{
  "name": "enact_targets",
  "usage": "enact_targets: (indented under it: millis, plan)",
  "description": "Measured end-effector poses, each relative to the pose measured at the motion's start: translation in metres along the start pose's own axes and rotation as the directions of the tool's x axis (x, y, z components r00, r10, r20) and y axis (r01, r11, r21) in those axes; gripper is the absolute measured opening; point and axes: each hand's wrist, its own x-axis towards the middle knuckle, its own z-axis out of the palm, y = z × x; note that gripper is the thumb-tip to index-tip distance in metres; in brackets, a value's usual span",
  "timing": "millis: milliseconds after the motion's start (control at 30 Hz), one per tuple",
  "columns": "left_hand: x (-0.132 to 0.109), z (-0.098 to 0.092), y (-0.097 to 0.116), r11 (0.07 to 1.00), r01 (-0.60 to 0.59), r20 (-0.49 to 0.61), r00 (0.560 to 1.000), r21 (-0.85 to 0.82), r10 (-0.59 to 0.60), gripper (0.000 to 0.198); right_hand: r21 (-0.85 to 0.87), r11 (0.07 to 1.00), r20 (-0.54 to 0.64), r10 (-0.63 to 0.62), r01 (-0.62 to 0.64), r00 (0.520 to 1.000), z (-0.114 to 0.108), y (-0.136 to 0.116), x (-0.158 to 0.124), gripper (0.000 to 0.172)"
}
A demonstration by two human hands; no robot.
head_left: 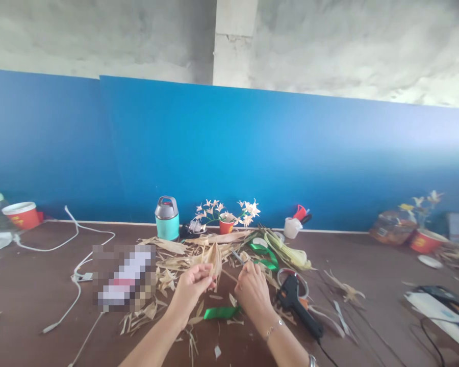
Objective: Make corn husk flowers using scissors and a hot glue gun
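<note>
My left hand (191,288) is closed in a pinch on a dried leaf piece (214,257) that stands upright above the brown table (375,306). My right hand (252,290) is close beside it, fingers curled, gripping what looks like a thin stem running toward the leaf. A green ribbon strip (221,312) lies flat on the table between my wrists. A pile of dried leaves (176,260) spreads behind both hands.
A black glue gun (296,303) lies right of my right hand. Behind are a teal jar (167,219), a cup of handmade flowers (226,216), green ribbon (265,255), a white cup (291,227). White cables (76,270) and a red bowl (22,214) lie left.
</note>
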Motion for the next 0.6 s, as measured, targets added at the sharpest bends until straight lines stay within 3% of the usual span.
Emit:
enact_targets:
  millis: [200, 400, 467, 600]
  plan:
    - [-0.001, 0.001, 0.002, 0.999, -0.032, -0.031, 0.999, -0.03, 0.031, 0.037, 0.279, 0.96, -0.05, -0.013, 0.027, 0.999, -0.012, 0.0, -0.002, 0.022]
    - [0.002, 0.002, -0.004, 0.986, -0.12, -0.068, 0.989, 0.112, 0.129, 0.034, 0.512, 0.856, -0.069, -0.046, 0.075, 0.997, -0.023, -0.004, -0.011, 0.032]
    - [0.002, 0.002, -0.007, 0.979, -0.146, -0.044, 0.987, 0.141, 0.154, 0.031, 0.614, 0.785, 0.003, -0.112, 0.087, 0.994, -0.025, -0.007, -0.012, 0.036]
    - [0.001, 0.002, -0.01, 0.98, -0.171, 0.061, 0.984, 0.101, 0.166, 0.03, 0.839, 0.54, 0.103, -0.274, 0.065, 0.956, -0.026, -0.013, -0.012, 0.041]
